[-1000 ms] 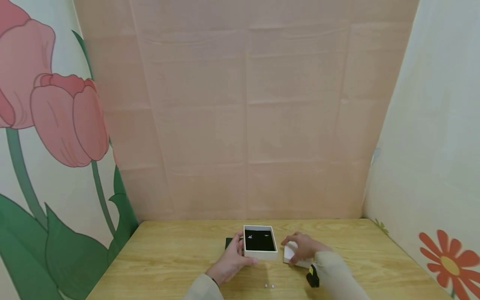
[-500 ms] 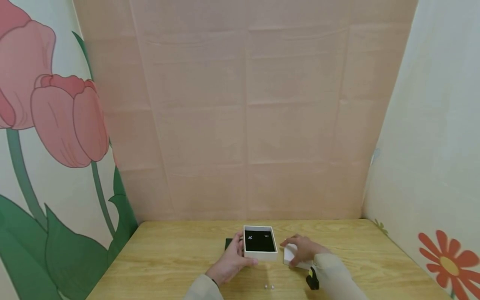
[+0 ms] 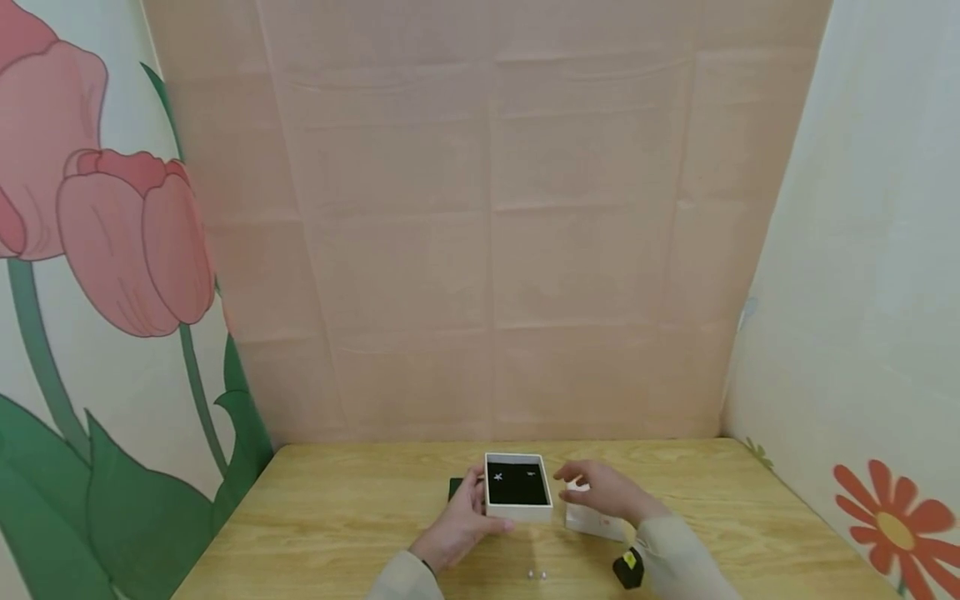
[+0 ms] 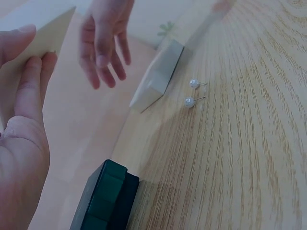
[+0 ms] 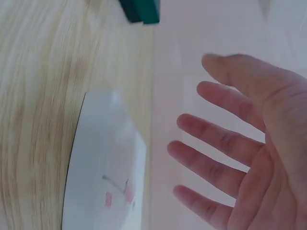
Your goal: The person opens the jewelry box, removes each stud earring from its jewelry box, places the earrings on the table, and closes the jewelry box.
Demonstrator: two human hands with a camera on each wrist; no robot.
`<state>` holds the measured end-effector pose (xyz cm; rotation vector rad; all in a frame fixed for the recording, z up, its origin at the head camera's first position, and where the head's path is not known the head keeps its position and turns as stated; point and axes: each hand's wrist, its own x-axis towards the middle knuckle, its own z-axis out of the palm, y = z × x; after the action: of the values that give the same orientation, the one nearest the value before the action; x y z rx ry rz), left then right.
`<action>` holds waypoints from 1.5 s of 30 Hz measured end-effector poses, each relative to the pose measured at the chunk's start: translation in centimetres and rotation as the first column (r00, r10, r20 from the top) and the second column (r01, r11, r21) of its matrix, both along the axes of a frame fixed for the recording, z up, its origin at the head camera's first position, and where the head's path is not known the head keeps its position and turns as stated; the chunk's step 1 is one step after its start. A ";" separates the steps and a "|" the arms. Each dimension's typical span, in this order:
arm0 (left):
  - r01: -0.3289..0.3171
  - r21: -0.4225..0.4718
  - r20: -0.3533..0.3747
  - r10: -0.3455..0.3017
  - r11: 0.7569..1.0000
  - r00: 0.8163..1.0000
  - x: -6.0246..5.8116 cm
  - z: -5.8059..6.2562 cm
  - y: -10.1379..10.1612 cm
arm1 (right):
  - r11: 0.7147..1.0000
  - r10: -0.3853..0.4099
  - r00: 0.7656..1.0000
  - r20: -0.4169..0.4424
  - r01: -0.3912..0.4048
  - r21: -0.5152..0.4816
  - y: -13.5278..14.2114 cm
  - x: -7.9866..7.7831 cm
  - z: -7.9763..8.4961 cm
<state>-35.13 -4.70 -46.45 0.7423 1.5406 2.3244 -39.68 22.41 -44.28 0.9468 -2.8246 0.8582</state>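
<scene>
My left hand [image 3: 461, 523] holds up a white box [image 3: 519, 514], its thumb at the front and its fingers along the left side. The box's black insert [image 3: 517, 492] bears two small silvery pieces, the left one star-like. In the left wrist view, pale fingertips press the box's underside [image 4: 50, 33]. My right hand [image 5: 259, 139] hangs with spread, relaxed fingers above a white box lid [image 3: 588, 522] with a small pink print, which lies on the table. Two pearl stud earrings [image 4: 191, 94] rest on the wood in front of the raised box.
A dark green box [image 4: 105, 196] sits beyond my left hand, partly hidden in the head view. Near the right wrist is a black object with a yellow patch [image 3: 628, 568]. A wooden table [image 3: 337, 517] meets a pink-draped back wall [image 3: 487, 250].
My right hand has let go of the white lid and risen off it, fingers loosening. The lid stays on the table. My left hand keeps the box in nearly the same place.
</scene>
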 end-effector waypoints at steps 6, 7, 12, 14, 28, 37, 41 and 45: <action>0.010 -0.002 -0.018 -0.010 1.000 1.000 0.2 0.0 0.1 | 1.000 0.006 0.999 -0.045 -0.007 -0.019 -0.8 1.1 1.0; 0.006 -0.011 -0.019 -0.006 1.000 1.000 0.4 0.0 0.0 | 1.000 0.007 0.999 -0.049 -0.008 -0.023 -0.9 1.2 1.1; -0.032 -0.071 -0.034 0.030 0.997 0.999 1.2 0.0 -0.3 | 1.000 0.002 0.998 -0.062 -0.004 -0.030 -1.1 1.7 1.5; -0.031 -0.081 -0.043 0.027 0.996 0.999 1.5 -0.1 -0.6 | 0.999 0.000 0.998 -0.062 -0.002 -0.037 -1.1 1.7 1.5; 0.051 -0.228 -0.030 -0.060 0.972 0.998 2.8 -2.2 -4.7 | 0.999 -0.005 1.000 0.025 0.006 -0.039 -1.2 1.5 1.3; 0.091 -0.321 0.057 -0.077 0.943 0.995 3.1 -3.2 -5.2 | 0.999 -0.006 1.000 0.023 0.007 -0.046 -1.2 1.6 1.3; 0.116 -0.298 0.066 -0.100 0.948 0.993 3.3 -3.4 -5.2 | 0.999 -0.006 0.999 0.046 0.008 -0.046 -1.1 1.7 1.1; 0.126 -0.298 0.086 -0.104 0.946 0.991 3.4 -3.6 -5.2 | 0.999 0.004 0.999 0.044 -0.002 -0.053 -1.0 1.5 1.0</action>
<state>-31.74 -9.88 -50.07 0.6471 1.7202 1.9477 -38.13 21.39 -43.27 0.9373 -2.8217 0.9606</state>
